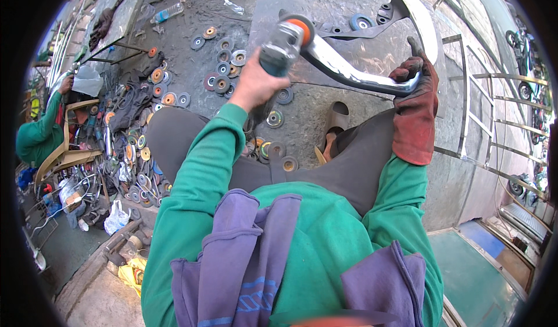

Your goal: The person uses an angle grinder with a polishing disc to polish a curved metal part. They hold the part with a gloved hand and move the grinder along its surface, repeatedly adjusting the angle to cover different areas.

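My left hand is bare and closed around the body of an angle grinder, which is blurred by motion. Its orange-faced wheel meets, or is very close to, the left end of a curved, polished metal bar. On my right hand is a worn red work glove with dark fingers, and those fingers curl around the bar's right end. Just beyond that hand, a broad shiny curved metal piece with a dark strap-like band lies on a metal sheet; whether it joins the bar I cannot tell.
Several used grinding discs litter the ground ahead and to the left. A metal frame stands at the right. Another person in a green sleeve works at the far left by a curved tan frame. A plastic bottle lies farther off.
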`<state>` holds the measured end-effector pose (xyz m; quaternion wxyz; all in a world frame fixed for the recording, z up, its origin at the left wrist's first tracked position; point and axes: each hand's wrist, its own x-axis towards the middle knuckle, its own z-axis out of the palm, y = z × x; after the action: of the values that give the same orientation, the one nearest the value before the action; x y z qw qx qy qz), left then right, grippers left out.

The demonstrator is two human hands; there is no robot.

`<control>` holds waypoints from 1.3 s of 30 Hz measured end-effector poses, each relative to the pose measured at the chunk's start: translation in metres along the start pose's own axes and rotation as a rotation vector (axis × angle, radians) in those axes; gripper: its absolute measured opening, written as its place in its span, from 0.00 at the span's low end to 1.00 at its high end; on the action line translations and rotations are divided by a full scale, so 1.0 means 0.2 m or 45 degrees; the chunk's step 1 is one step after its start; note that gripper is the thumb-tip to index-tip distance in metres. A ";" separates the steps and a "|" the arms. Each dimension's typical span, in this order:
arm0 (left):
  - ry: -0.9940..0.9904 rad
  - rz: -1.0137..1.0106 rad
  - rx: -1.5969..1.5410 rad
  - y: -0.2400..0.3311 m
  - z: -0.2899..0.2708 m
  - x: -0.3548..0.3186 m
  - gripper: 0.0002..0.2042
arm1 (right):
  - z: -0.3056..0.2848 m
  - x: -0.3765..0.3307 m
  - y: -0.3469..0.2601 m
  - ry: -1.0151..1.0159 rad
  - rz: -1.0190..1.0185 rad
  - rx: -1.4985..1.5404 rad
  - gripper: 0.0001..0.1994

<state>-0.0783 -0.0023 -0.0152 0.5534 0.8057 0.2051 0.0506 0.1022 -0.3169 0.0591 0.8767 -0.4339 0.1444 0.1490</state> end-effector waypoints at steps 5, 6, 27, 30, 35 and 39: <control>-0.173 0.077 0.041 -0.01 0.08 -0.11 0.38 | -0.02 0.00 0.00 -0.008 0.038 0.038 0.20; -0.187 0.078 0.022 -0.02 0.08 -0.11 0.38 | -0.02 0.01 0.00 -0.032 0.054 0.067 0.20; -0.030 0.106 -0.042 0.03 0.08 -0.08 0.34 | -0.01 0.01 0.02 -0.021 -0.027 0.068 0.23; -0.122 0.139 0.103 0.09 0.14 -0.18 0.34 | -0.01 0.00 0.03 -0.019 -0.044 0.068 0.23; -0.081 0.149 0.047 0.09 0.15 -0.15 0.34 | 0.06 -0.03 0.03 0.009 -0.040 0.009 0.23; 0.076 0.056 0.090 0.06 0.07 -0.05 0.35 | 0.13 -0.09 0.03 0.041 -0.141 -0.062 0.20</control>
<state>-0.0788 -0.0222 -0.0089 0.5170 0.8272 0.2054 0.0793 0.0864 -0.2951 0.0768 0.8703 -0.4649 0.1306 0.0969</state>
